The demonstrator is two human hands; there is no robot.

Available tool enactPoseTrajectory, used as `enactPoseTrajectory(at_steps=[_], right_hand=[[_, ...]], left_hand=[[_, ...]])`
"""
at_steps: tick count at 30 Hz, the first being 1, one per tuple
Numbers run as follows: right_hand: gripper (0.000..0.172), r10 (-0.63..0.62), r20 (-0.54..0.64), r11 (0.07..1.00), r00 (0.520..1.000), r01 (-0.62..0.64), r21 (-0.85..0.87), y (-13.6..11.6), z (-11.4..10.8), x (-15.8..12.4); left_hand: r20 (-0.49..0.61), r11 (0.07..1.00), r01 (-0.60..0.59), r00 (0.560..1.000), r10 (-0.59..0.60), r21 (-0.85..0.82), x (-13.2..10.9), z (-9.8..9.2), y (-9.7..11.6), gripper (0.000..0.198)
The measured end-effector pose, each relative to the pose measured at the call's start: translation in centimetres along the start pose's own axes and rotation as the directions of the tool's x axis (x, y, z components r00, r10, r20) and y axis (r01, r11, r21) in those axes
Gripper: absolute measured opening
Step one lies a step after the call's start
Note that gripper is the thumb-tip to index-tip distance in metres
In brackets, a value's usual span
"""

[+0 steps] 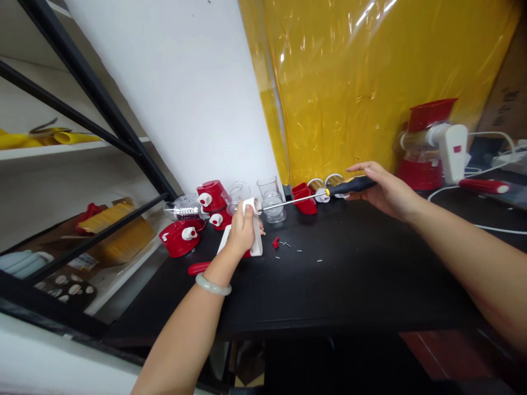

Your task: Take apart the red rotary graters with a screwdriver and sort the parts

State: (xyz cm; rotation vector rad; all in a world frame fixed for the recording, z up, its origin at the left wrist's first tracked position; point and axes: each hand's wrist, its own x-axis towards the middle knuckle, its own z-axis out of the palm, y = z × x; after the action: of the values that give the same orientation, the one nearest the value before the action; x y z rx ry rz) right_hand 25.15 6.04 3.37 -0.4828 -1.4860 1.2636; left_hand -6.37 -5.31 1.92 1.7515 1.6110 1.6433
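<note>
Left hand [242,230] is closed around a white plastic arm [256,241], which is held up just above the bench [370,280]. By the right hand [385,189], a screwdriver [349,187] is gripped at its handle, with some fingers extended; its tip is set at the open upper end of the arm. Whether a screw is engaged, and which way it is being turned, cannot be told.

Screw work appears to be partway through: several loose screws [287,244] and a small red piece [275,242] are left on the bench, not fitted to anything. A clear housing [272,206], a red chute [304,199], two grater drums [317,189] and a red base [179,240] are likewise set out along the back and left – apparently not yet joined into one unit. A red handle [198,268] is partly hidden by the left wrist.

At the right, an assembled red machine [424,148] is stood near a white cord [447,191]. No obstruction is seen along the screwdriver's shaft – only the scattered screws could be knocked away.
</note>
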Motion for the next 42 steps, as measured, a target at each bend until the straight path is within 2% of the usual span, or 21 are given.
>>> enactPoseTrajectory(at_steps=[3,5,6,8,9,11,12,15,17,20,23,25,27,30,31,32,34,36,38,40,42], right_hand=[[0.038,0.026,-0.01,0.984,1.0,-0.028,-0.176,0.24,-0.19,0.11],[0.032,-0.037,-0.051,0.97,0.998,0.024,-0.241,0.35,-0.17,0.11],[0.03,-0.08,-0.073,0.97,0.994,0.061,-0.237,0.35,-0.12,0.1],[0.04,-0.125,-0.083,0.979,0.989,0.109,-0.172,0.24,-0.01,0.07],[0.042,-0.119,-0.067,0.987,0.991,0.11,-0.119,0.15,0.02,0.06],[0.038,-0.076,-0.042,0.997,0.996,0.075,-0.022,-0.01,-0.02,0.08],[0.038,-0.043,-0.032,0.999,0.999,0.043,-0.02,-0.04,-0.09,0.1],[0.05,0.001,-0.039,0.975,0.999,-0.009,-0.224,0.12,-0.33,0.12],[0.042,-0.053,-0.051,0.942,0.997,0.033,-0.334,0.3,-0.34,0.1],[0.023,-0.161,-0.081,0.967,0.984,0.14,-0.215,0.26,-0.04,-0.01],[0.036,-0.139,-0.056,0.99,0.989,0.138,-0.022,-0.19,0.29,-0.18],[0.034,-0.104,-0.025,0.994,0.994,0.105,0.037,-0.44,0.32,-0.22],[0.028,-0.082,-0.034,0.997,0.996,0.082,0.015,-0.43,0.17,-0.14],[0.039,-0.041,-0.067,0.985,0.997,0.029,-0.171,-0.03,-0.12,0.07],[0.037,-0.042,-0.079,0.978,0.996,0.025,-0.206,0.1,-0.16,0.12],[0.033,-0.055,-0.09,0.979,0.994,0.036,-0.199,0.17,-0.15,0.14],[0.026,-0.095,-0.113,0.993,0.989,0.086,-0.082,0.12,0.0,0.09],[0.033,-0.093,-0.096,0.994,0.991,0.099,0.052,-0.14,0.24,-0.04],[0.031,-0.061,-0.057,0.991,0.997,0.067,0.113,-0.41,0.42,-0.15],[0.026,-0.043,-0.067,0.995,0.997,0.049,0.089,-0.49,0.47,-0.15],[0.03,-0.039,-0.102,0.999,0.994,0.037,-0.022,-0.34,0.42,-0.04]], left_hand=[[0.005,1.0,0.002,1.0,-0.002,0.009,0.04,-0.05,-0.16,0.054],[0.007,1.0,-0.005,1.0,0.005,0.006,0.08,-0.09,-0.22,0.053],[0.007,1.0,-0.008,1.0,0.008,0.007,0.09,-0.1,-0.24,0.053],[0.011,1.0,-0.005,1.0,0.004,0.016,0.05,-0.09,-0.26,0.054],[0.015,1.0,0.001,1.0,-0.002,0.023,0.01,-0.06,-0.27,0.054],[0.026,0.999,0.014,1.0,-0.015,0.034,-0.08,0.01,-0.26,0.055],[0.031,0.999,0.017,0.999,-0.018,0.033,-0.11,0.04,-0.26,0.055],[0.037,1.0,0.016,0.999,-0.017,0.024,-0.08,0.01,-0.33,0.055],[0.028,1.0,0.01,1.0,-0.01,0.022,0.01,-0.08,-0.44,0.054],[0.01,1.0,-0.004,1.0,0.004,0.026,0.1,-0.18,-0.56,0.052],[0.022,0.999,0.007,1.0,-0.008,0.05,0.0,-0.1,-0.42,0.053],[0.033,0.998,0.014,0.999,-0.015,0.053,-0.09,0.0,-0.24,0.056],[0.036,0.999,0.009,0.999,-0.011,0.043,-0.12,0.03,-0.1,0.057],[0.039,0.999,0.0,0.999,-0.002,0.044,-0.04,-0.05,-0.05,0.056],[0.038,0.999,-0.002,0.999,0.0,0.049,-0.01,-0.09,-0.07,0.056],[0.036,0.999,-0.004,0.999,0.002,0.052,0.01,-0.12,-0.1,0.056],[0.043,0.998,-0.009,0.999,0.007,0.061,0.01,-0.1,-0.18,0.055],[0.057,0.998,-0.01,0.998,0.006,0.058,-0.03,-0.02,-0.26,0.056],[0.067,0.999,-0.007,0.998,0.004,0.044,-0.09,0.09,-0.32,0.056],[0.066,0.999,-0.001,0.998,-0.001,0.034,-0.11,0.15,-0.3,0.058],[0.059,0.999,0.003,0.998,-0.005,0.042,-0.11,0.15,-0.22,0.06]])
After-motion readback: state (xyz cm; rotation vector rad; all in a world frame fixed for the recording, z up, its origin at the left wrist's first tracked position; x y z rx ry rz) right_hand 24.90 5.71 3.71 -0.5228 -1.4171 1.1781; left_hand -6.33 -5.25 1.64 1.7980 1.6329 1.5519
